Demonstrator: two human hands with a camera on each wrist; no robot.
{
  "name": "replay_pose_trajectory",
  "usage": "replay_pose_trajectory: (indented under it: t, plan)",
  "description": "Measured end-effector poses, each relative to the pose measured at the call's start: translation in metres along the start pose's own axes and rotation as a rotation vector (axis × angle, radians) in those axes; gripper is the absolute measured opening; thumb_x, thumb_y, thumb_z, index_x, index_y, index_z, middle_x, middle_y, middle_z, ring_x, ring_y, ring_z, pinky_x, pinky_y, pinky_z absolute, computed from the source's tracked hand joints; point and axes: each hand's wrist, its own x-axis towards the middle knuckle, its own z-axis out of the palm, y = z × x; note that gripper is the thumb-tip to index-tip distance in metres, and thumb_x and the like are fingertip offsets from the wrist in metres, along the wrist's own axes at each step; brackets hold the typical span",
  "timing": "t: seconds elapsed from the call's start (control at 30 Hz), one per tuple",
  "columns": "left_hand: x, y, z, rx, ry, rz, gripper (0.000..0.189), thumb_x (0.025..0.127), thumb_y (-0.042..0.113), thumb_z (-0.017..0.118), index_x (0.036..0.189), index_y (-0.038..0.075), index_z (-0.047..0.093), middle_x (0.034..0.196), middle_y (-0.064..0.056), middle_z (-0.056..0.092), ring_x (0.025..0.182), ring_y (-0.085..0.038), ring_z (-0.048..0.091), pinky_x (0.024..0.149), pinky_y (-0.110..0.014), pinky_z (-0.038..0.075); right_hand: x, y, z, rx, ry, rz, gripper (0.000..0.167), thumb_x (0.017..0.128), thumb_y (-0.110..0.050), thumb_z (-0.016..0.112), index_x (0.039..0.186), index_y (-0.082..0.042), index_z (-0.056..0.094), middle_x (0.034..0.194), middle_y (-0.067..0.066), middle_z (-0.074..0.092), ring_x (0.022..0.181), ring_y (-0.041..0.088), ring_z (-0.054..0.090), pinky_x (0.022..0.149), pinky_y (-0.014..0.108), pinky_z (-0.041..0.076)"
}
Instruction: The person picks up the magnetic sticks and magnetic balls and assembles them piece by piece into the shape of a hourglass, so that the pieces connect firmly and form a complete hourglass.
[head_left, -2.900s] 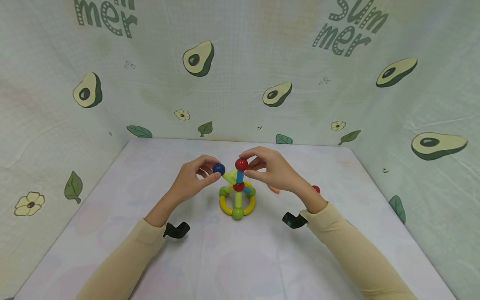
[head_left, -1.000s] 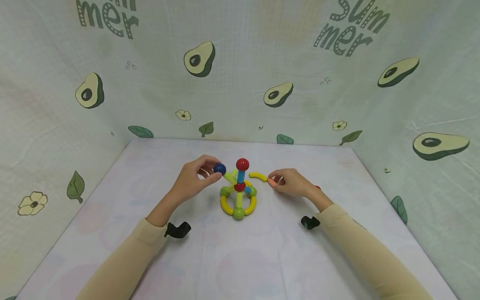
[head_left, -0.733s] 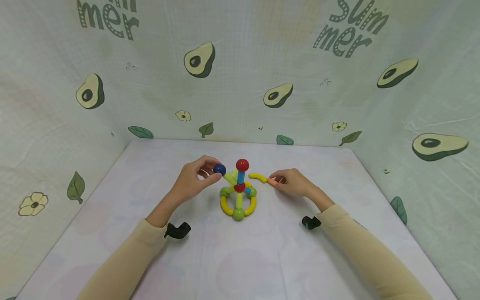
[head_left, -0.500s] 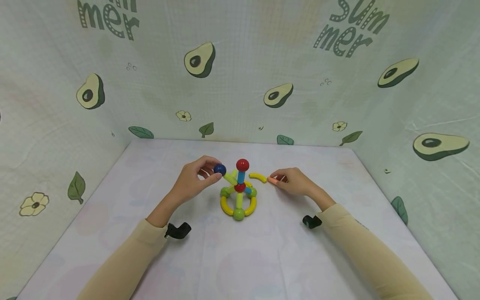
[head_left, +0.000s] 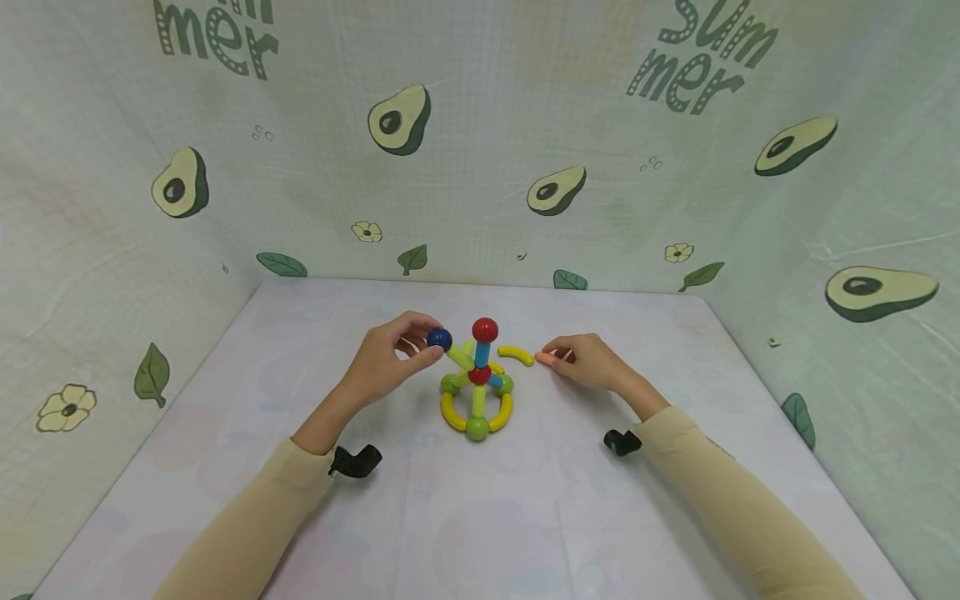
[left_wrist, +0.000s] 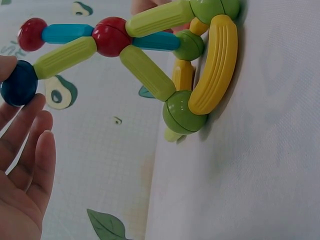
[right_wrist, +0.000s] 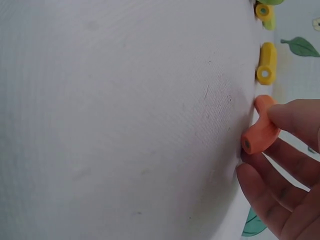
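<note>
My left hand [head_left: 388,354] pinches a dark blue ball [left_wrist: 19,83] between thumb and fingers. That ball sits on the end of a light green stick [left_wrist: 66,57] of a magnetic stick-and-ball structure. A red ball [head_left: 478,374] joins the structure's sticks in the middle, and a blue stick [head_left: 482,355] topped by another red ball [head_left: 485,330] stands upright from it. Yellow curved sticks [left_wrist: 215,65] and green balls [left_wrist: 184,112] form its ring base. To the right, my right hand [head_left: 588,362] pinches a curved orange stick [right_wrist: 262,129] at table level.
A loose yellow curved stick [head_left: 516,355] lies between the structure and the orange stick, near its left end. The pale table [head_left: 480,517] extends in front of the structure. Patterned fabric [head_left: 465,208] rises behind the table and at both sides.
My right hand has left the top red ball, moved right and down, and taken hold of the orange stick, which has since turned slightly. My left hand stays on the blue ball.
</note>
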Motion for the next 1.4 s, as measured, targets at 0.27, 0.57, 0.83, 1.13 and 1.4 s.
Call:
replay_pose_trajectory:
  t: [0.27,0.57,0.83,1.13,1.4]
  plan:
    - [0.000,0.000,0.000,0.005,-0.003,-0.002,0.035,0.097,0.026,0.080,0.128,0.016,0.068,0.110,-0.001,0.074,0.096,-0.018,0.065,0.085,-0.037,0.058,0.000,0.004,0.002,-0.029,0.030,-0.003,0.028,0.100,-0.012,0.074,0.128,-0.011,0.076,0.110,0.008,0.076,0.088,0.019,0.065,0.078,0.037,0.056]
    - [0.001,0.000,-0.001,0.010,-0.003,-0.003,0.035,0.097,0.026,0.080,0.128,0.016,0.068,0.111,-0.001,0.074,0.096,-0.018,0.065,0.086,-0.037,0.058,-0.001,-0.006,-0.005,0.034,0.086,-0.009,0.029,0.101,-0.012,0.073,0.129,-0.011,0.075,0.109,0.007,0.074,0.087,0.020,0.066,0.077,0.035,0.056]
    - [0.000,-0.001,-0.001,0.008,-0.005,0.006,0.035,0.097,0.025,0.080,0.128,0.015,0.068,0.110,-0.001,0.074,0.095,-0.018,0.065,0.085,-0.038,0.058,0.001,-0.043,-0.022,0.161,0.167,-0.076,0.032,0.101,-0.020,0.075,0.132,-0.014,0.073,0.113,0.006,0.075,0.088,0.020,0.073,0.080,0.039,0.062]
    - [0.001,-0.002,0.000,0.005,-0.008,0.007,0.035,0.097,0.026,0.080,0.128,0.016,0.068,0.111,-0.001,0.074,0.096,-0.017,0.065,0.085,-0.037,0.058,0.006,-0.081,-0.036,0.269,0.229,-0.157,0.035,0.104,-0.028,0.072,0.137,-0.018,0.068,0.109,0.002,0.076,0.090,0.015,0.077,0.086,0.042,0.063]
    - [0.000,-0.001,0.000,0.004,-0.008,0.002,0.035,0.097,0.025,0.080,0.129,0.016,0.068,0.111,0.000,0.074,0.096,-0.017,0.065,0.085,-0.037,0.058,0.012,-0.110,-0.044,0.401,0.249,-0.171,0.038,0.104,-0.026,0.072,0.141,-0.021,0.065,0.106,0.001,0.076,0.094,0.015,0.076,0.091,0.044,0.062]
